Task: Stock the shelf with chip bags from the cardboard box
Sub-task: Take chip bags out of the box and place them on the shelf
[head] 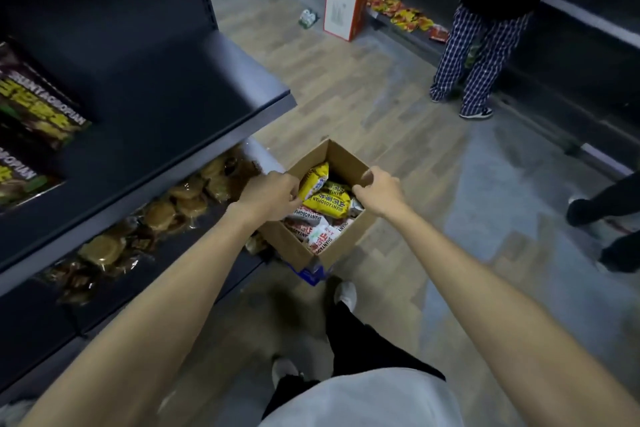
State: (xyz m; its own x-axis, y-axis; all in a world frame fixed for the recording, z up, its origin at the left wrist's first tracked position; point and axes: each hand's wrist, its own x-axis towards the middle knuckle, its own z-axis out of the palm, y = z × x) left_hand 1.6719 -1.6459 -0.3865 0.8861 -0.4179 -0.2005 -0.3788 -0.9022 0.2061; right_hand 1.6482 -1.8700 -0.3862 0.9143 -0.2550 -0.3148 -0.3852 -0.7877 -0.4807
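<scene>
Sitting on the floor just beside the shelf [194, 87], the box [301, 246] holds yellow bags [327, 203] above red-and-white ones. The left hand [268, 194] curls closed at the box's shelf-side rim, fingers touching a yellow bag; whether it grips bag or rim I cannot tell. The right hand [379, 192] pinches the box's far-side wall. Beyond the box, another person [474, 45] stands well apart. Risk, as I judge it: pulling on the thin rim could tip the box and spill bags.
</scene>
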